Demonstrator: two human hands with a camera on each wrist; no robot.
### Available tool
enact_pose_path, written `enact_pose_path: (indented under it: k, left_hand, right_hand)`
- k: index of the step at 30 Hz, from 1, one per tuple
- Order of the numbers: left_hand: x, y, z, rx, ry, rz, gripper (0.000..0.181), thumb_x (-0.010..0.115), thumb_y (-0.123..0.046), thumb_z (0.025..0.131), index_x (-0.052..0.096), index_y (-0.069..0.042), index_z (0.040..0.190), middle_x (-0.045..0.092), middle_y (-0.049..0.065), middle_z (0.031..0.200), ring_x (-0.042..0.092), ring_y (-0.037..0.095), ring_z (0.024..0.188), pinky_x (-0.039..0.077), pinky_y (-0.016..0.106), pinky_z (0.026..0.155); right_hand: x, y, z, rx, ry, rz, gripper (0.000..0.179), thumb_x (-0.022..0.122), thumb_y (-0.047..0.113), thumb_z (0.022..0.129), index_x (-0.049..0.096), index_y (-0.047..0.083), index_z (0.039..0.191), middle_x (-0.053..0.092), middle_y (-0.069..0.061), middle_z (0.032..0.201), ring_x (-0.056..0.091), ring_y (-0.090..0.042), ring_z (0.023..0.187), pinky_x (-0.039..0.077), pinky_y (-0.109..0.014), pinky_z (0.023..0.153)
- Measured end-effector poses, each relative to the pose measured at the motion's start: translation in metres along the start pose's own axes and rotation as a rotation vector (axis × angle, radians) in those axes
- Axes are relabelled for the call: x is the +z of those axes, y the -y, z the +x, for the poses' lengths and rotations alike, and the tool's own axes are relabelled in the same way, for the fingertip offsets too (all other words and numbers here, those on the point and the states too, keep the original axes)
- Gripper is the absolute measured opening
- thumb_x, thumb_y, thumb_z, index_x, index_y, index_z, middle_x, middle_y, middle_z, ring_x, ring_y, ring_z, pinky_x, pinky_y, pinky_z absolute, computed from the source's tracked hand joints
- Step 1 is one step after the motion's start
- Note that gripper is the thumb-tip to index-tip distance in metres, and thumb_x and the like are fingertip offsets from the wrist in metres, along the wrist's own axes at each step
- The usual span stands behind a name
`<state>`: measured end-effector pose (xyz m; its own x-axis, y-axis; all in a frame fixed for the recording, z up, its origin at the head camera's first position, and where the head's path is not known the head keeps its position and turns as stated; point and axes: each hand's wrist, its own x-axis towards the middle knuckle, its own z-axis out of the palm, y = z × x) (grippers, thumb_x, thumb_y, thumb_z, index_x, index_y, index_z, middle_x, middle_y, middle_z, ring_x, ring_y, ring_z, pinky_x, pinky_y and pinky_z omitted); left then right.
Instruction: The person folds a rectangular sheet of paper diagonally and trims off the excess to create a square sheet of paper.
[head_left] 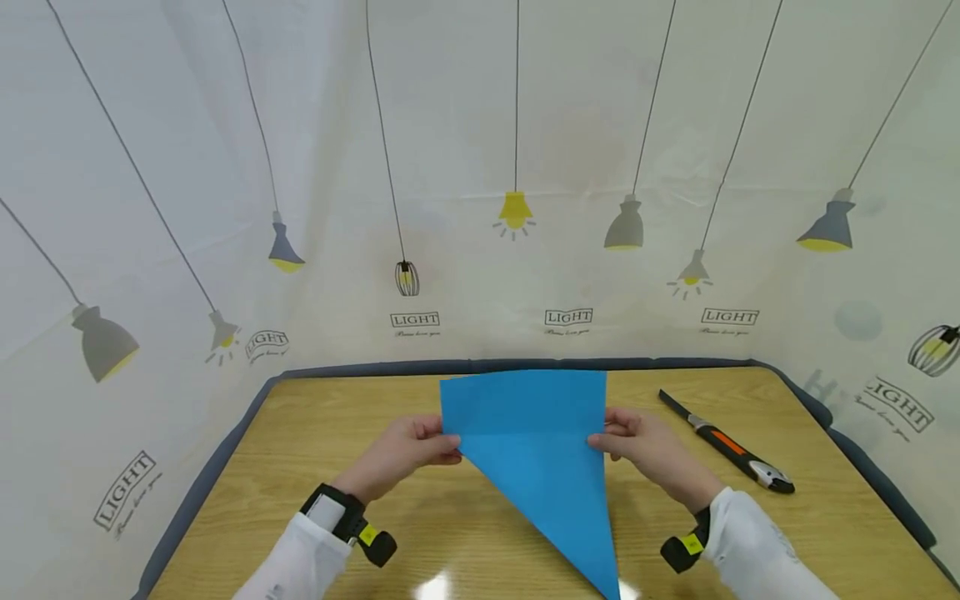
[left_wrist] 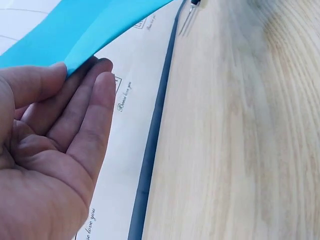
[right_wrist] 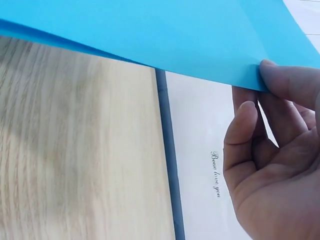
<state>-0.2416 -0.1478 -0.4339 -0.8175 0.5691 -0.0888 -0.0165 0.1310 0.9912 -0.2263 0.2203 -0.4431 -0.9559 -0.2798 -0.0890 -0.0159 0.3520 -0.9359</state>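
Note:
A sheet of blue paper (head_left: 536, 450) is held up over the table between both hands. It is folded along a diagonal, with a straight band across its top and a point hanging toward the near edge. My left hand (head_left: 412, 446) pinches the paper's left edge between thumb and fingers. At the right edge, my right hand (head_left: 637, 442) pinches it the same way. In the left wrist view the left thumb (left_wrist: 47, 80) lies on the blue sheet (left_wrist: 75, 30). The right wrist view shows the right thumb (right_wrist: 285, 80) pressed on the paper (right_wrist: 175, 35), other fingers behind it.
A utility knife (head_left: 727, 446) with a black and orange handle lies on the wooden table (head_left: 330, 425) to the right of my right hand, blade pointing away. A dark padded edge (head_left: 375, 367) borders the table, and a lamp-printed white curtain (head_left: 450, 125) stands behind it.

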Motion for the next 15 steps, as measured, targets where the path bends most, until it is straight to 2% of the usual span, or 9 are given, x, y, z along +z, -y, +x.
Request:
enact_pose_path:
  k: [2,3,5,8,9,13,15]
  left_hand:
    - [-0.002,-0.004,-0.002,0.005,0.02,0.001,0.026,0.056,-0.021,0.091,0.059,0.0,0.105,0.061,0.022,0.101,0.061,0.027,0.1,0.046,0.041,0.09]
    - [-0.003,-0.006,-0.003,0.008,0.028,0.0,0.026,0.056,-0.021,0.091,0.059,0.0,0.105,0.061,0.022,0.101,0.061,0.027,0.1,0.045,0.041,0.091]
    - [-0.005,-0.01,-0.005,0.011,0.043,-0.004,0.026,0.055,-0.021,0.092,0.059,0.0,0.107,0.061,0.022,0.1,0.06,0.029,0.101,0.045,0.042,0.091]
    - [-0.008,-0.014,-0.007,0.014,0.06,-0.007,0.028,0.055,-0.021,0.092,0.059,-0.002,0.112,0.062,0.022,0.101,0.06,0.029,0.101,0.046,0.04,0.09]
    - [-0.008,-0.014,-0.007,0.013,0.064,-0.006,0.028,0.055,-0.021,0.092,0.059,-0.001,0.112,0.062,0.021,0.101,0.06,0.029,0.102,0.046,0.04,0.09]
    - [-0.012,-0.016,-0.007,0.005,0.062,0.004,0.029,0.056,-0.023,0.091,0.059,-0.001,0.109,0.062,0.02,0.101,0.06,0.029,0.102,0.046,0.038,0.09]
    - [-0.013,-0.018,-0.006,0.009,0.061,0.01,0.028,0.056,-0.023,0.091,0.059,-0.001,0.108,0.062,0.02,0.101,0.061,0.029,0.101,0.046,0.039,0.09]
  right_hand:
    - [-0.001,0.003,-0.001,-0.041,0.029,0.02,0.048,0.065,0.035,0.083,0.048,-0.006,0.101,0.051,-0.01,0.077,0.051,-0.021,0.077,0.046,-0.035,0.07]
    - [-0.001,0.005,-0.002,-0.059,0.037,0.031,0.042,0.065,0.034,0.084,0.05,-0.003,0.097,0.052,-0.005,0.074,0.051,-0.02,0.074,0.046,-0.035,0.069]
    - [-0.002,0.009,-0.002,-0.094,0.071,0.06,0.039,0.064,0.031,0.085,0.042,-0.001,0.082,0.037,-0.003,0.06,0.047,-0.023,0.068,0.044,-0.037,0.066]
    - [-0.004,0.014,-0.002,-0.126,0.099,0.081,0.033,0.063,0.029,0.086,0.045,0.002,0.08,0.038,-0.003,0.058,0.047,-0.028,0.07,0.044,-0.038,0.067]
    - [-0.005,0.015,-0.002,-0.129,0.104,0.084,0.03,0.063,0.029,0.086,0.049,0.002,0.082,0.042,-0.005,0.06,0.047,-0.03,0.072,0.044,-0.038,0.068]
    - [-0.006,0.019,-0.001,-0.108,0.092,0.067,0.029,0.064,0.032,0.085,0.062,0.006,0.098,0.057,-0.012,0.08,0.049,-0.037,0.082,0.045,-0.041,0.072]
    - [-0.007,0.022,0.0,-0.104,0.076,0.062,0.03,0.065,0.033,0.084,0.062,0.006,0.098,0.058,-0.013,0.084,0.05,-0.036,0.082,0.045,-0.041,0.072]
